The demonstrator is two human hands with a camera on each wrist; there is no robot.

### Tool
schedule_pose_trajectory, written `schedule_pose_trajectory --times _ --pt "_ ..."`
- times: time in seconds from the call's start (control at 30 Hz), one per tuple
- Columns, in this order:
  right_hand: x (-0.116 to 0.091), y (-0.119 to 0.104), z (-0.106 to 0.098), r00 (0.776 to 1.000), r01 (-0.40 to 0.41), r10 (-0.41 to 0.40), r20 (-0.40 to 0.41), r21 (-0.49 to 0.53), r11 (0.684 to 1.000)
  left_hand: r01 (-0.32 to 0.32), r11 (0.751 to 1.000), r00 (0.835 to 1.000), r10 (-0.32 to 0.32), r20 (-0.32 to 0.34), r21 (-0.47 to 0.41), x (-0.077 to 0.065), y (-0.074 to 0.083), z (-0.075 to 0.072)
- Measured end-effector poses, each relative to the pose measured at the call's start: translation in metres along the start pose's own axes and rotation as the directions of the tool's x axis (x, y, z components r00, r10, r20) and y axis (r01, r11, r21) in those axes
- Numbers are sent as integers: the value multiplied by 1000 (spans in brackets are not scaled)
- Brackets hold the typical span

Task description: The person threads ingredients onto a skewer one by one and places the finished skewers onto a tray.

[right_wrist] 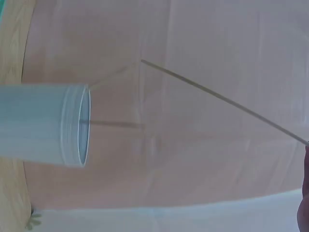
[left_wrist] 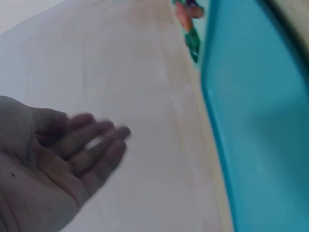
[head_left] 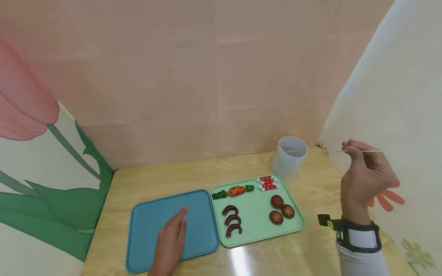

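Observation:
Raised at the right, my right hand [head_left: 367,174] pinches a thin wooden skewer [head_left: 331,150] between thumb and fingertips. The skewer lies level in the head view and points left, its far part passing in front of a white cup [head_left: 286,163]. In the right wrist view the skewer [right_wrist: 222,98] slants clear of the cup [right_wrist: 38,124]. Another thin stick [head_left: 276,141] leans out of the cup's mouth. My left hand [head_left: 170,239] hovers over the blue tray [head_left: 145,230]; in the left wrist view its fingers are loosely bent and the palm holds nothing.
Beside the blue tray lies a green tray [head_left: 255,230] bearing several toy foods: mushrooms [head_left: 276,217], curled dark red tentacles [head_left: 233,219], red-and-white sticks [head_left: 267,183], and an orange piece [head_left: 236,191] between green ones. A fabric backdrop [head_left: 193,96] rises behind the wooden table [head_left: 165,178].

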State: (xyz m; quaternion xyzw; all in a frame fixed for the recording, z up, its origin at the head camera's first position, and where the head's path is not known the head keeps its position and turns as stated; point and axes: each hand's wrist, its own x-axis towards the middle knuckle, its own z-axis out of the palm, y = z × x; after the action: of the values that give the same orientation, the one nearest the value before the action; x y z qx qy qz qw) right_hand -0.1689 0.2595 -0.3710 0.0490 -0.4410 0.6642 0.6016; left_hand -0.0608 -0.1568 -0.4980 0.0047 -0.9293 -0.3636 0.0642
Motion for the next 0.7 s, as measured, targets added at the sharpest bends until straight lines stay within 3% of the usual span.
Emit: schedule_pose_trajectory --times 0.07,0.13,0.23,0.33,0.4,0.5,0.63,0.7 --pt "-16 -11 6 997 -40 33 72 98 994 -87 996 995 86 -49 -21 -1 7 1" --pt "-36 -19 10 984 -98 72 161 154 983 -226 973 969 222 -104 -33 0 15 4" --pt "-69 -27 13 938 -211 140 315 203 956 -450 893 880 440 -179 -19 4 26 11" --pt "-100 -30 16 867 -327 208 453 202 923 -563 826 812 549 -196 -20 10 39 18" --pt "-118 -30 18 812 -366 232 535 158 917 -583 812 802 569 -182 -31 11 46 20" --pt "-141 -28 21 739 -427 231 632 175 887 -590 807 797 576 -182 -29 11 51 23" --pt "-161 -28 26 677 -496 251 692 177 850 -588 809 786 576 -225 18 9 51 24" --pt "-168 -30 27 654 -514 270 707 153 844 -567 823 793 559 -243 43 7 50 23"
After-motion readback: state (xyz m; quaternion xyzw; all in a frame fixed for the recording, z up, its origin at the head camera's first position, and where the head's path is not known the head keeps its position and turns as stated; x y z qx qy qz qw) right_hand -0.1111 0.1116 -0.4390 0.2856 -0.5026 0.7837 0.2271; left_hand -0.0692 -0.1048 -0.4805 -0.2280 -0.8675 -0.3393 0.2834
